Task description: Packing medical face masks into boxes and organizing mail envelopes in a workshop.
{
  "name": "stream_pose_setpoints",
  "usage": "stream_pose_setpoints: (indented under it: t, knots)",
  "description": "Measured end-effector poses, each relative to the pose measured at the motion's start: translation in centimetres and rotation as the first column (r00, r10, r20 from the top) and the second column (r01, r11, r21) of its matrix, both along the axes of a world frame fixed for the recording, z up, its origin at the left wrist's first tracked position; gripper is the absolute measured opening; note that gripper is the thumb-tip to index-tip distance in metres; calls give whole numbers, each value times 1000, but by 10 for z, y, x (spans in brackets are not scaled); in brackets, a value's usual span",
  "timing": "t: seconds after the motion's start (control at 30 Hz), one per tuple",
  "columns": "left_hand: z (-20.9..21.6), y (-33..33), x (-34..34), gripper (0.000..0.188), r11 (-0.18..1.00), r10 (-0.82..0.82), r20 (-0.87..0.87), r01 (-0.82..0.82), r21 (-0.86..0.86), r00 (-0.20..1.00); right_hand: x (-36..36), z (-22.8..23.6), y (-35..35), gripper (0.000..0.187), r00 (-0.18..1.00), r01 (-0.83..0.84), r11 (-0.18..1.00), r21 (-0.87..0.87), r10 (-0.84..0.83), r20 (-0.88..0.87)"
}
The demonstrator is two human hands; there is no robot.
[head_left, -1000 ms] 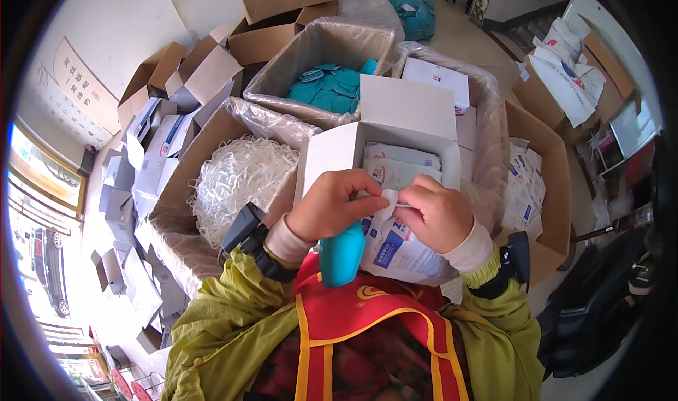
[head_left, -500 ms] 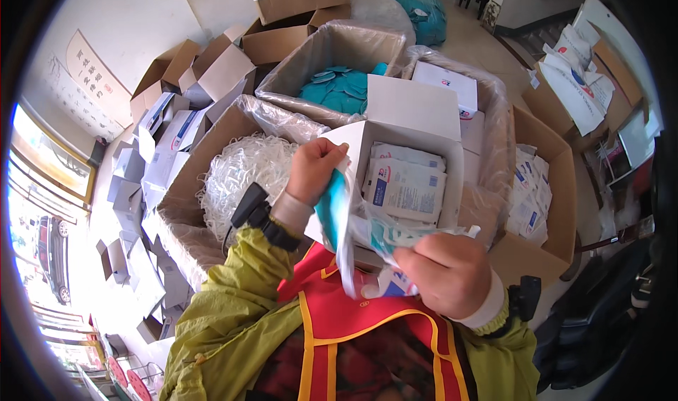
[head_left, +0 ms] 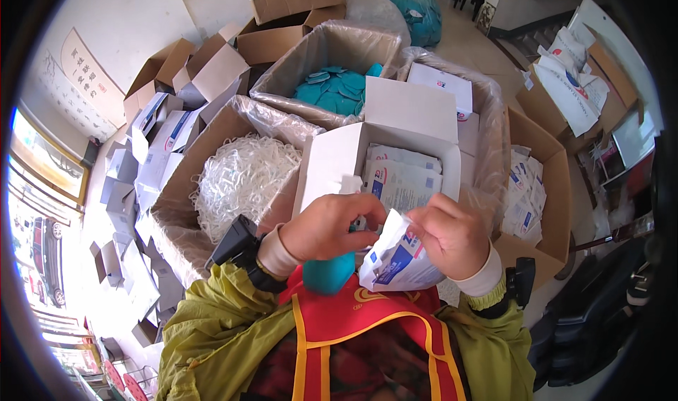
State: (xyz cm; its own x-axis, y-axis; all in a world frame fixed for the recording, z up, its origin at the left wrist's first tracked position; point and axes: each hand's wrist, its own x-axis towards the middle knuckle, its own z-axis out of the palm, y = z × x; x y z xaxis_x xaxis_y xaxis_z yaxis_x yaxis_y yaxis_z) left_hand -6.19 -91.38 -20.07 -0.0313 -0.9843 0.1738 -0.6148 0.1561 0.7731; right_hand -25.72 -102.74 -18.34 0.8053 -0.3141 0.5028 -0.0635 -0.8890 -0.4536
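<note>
My left hand [head_left: 330, 226] is closed, fingers bent toward the mouth of a white packet with blue print [head_left: 397, 267]. Below that hand hangs a teal, rounded flat piece [head_left: 329, 274], its upper part hidden by the fingers. My right hand [head_left: 452, 237] pinches the packet by its top edge, thumb and fingers together. Just beyond both hands stands an open white carton [head_left: 335, 157], holding several flat white packets [head_left: 404, 183]. What lies between the left fingertips is partly hidden.
A plastic-lined box of tangled white strips [head_left: 244, 178] stands left. Behind it, another lined box holds teal pieces [head_left: 332, 89]. At right, a brown carton [head_left: 547, 150] contains packets. Many cartons [head_left: 212, 69] pile up at far left. A black chair [head_left: 593, 323] stands at lower right.
My left hand has come down and right, toward the packet, with the teal piece now lower. My right hand has lifted slightly and now holds the packet upright by its top.
</note>
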Motion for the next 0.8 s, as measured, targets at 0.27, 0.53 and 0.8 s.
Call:
stream_pose_setpoints:
  t: [0.27, 0.53, 0.8]
  knots:
    - [-42, 8, -3, 21, 978, 132, 125, -108, -180, 983, 12, -20, 10, 8, 996, -45, 994, 96, 52, -69]
    - [-27, 34, 53, 11, 973, 131, -760, -231, -26, 636, 20, -19, -31, 10, 999, 42, 993, 106, -38, -39]
    - [-2, 78, 127, 11, 742, 178, -874, -645, -183, 453, 45, -49, -70, 12, 961, 140, 895, 423, -20, -277]
